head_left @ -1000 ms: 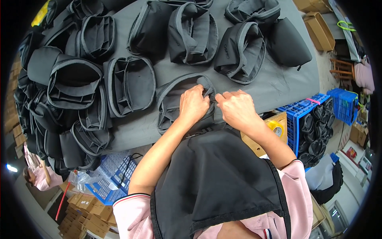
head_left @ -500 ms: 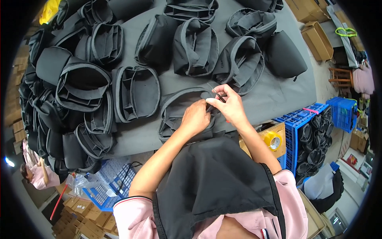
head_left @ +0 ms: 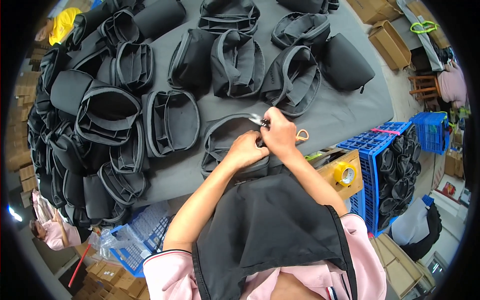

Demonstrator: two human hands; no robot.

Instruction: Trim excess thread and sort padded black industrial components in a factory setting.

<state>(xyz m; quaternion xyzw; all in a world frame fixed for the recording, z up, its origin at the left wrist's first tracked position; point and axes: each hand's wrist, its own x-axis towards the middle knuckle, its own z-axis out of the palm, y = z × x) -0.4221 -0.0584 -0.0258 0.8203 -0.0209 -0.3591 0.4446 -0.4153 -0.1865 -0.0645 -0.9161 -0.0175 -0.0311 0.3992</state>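
An unzipped black pouch (head_left: 218, 145) lies on the table edge right before me. My left hand (head_left: 247, 149) is closed on the pouch's right side, pinching its zipped rim. Close beside it, my right hand (head_left: 278, 131) grips a pair of thread snips (head_left: 257, 119). Their metal blades point left over the pouch's opening, and an orange finger loop hangs out behind the hand. My fingers hide the snips' middle and the edge of fabric under them.
Several black pouches (head_left: 172, 122) stand open around the grey table (head_left: 340, 112), heaped at its left. To the right are a blue crate (head_left: 367, 170) of pouches and a yellow tape roll (head_left: 344, 174) on a wooden board. A co-worker (head_left: 57, 232) in pink is at far left.
My right hand has turned, and the snips' blades now show pointing left with the orange loop out. The left hand keeps its hold on the pouch. The view has shifted slightly.
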